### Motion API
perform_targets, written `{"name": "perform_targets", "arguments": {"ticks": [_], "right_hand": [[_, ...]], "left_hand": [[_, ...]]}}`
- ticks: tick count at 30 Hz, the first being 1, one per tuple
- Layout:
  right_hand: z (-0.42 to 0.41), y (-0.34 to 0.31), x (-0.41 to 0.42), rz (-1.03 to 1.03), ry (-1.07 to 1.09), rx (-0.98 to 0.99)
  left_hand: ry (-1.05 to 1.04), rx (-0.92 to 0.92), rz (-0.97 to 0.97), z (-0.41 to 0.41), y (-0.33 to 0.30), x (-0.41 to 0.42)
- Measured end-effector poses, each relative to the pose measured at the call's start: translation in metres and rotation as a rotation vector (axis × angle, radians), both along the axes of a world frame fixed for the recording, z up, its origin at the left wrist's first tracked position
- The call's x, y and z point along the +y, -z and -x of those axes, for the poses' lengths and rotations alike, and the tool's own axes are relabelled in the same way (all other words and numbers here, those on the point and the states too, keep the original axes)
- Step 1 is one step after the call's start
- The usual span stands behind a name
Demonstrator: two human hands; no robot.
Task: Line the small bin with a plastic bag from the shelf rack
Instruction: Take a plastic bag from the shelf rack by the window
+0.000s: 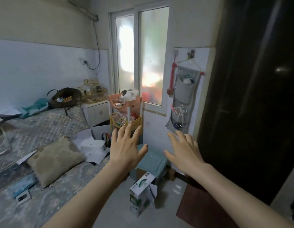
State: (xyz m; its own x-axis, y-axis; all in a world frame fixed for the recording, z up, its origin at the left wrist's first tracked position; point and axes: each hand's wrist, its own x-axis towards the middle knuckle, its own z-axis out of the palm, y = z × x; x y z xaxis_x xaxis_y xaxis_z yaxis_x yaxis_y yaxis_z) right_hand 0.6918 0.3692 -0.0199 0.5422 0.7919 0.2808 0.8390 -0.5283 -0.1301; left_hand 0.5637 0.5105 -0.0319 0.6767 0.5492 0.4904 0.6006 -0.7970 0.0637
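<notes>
Cramped bedroom; shelf rack (125,111) stood by window, pale plastic bag (131,94) heaped on its top tier. Left hand (126,148) and right hand (184,151) stretched forward, fingers spread, nothing held. Teal small bin (152,162) seen below. Bag best pinched lightly, lifted clear of clutter.

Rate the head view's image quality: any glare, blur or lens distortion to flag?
Head view: window blown out with glare; dark door underexposed, detail lost; wide-angle bending of walls at the edges; left hand and right hand slightly soft.
</notes>
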Motion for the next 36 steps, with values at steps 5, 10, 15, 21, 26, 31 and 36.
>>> {"name": "perform_targets", "arguments": {"ticks": [5, 10, 15, 21, 26, 31, 36], "right_hand": [[-0.041, 0.008, 0.146, 0.016, -0.119, 0.026], [-0.097, 0.027, 0.261, -0.042, -0.210, 0.052], [-0.169, 0.024, 0.353, -0.067, -0.222, 0.082], [-0.243, 0.032, 0.457, -0.098, -0.191, 0.101], [-0.296, 0.051, 0.559, -0.205, -0.114, 0.090], [-0.341, 0.066, 0.660, -0.234, -0.007, 0.148], [-0.391, 0.071, 0.737, -0.254, 0.114, 0.149]], "left_hand": [[-0.110, 0.002, 0.008, -0.034, 0.010, 0.107], [-0.211, 0.038, 0.013, -0.080, 0.021, 0.208], [-0.226, 0.059, 0.078, -0.146, 0.021, 0.297], [-0.169, 0.069, 0.071, -0.220, 0.028, 0.412], [-0.087, 0.106, 0.073, -0.283, 0.048, 0.529], [0.047, 0.192, 0.051, -0.336, 0.061, 0.644], [0.111, 0.193, 0.064, -0.396, 0.048, 0.745]]}}
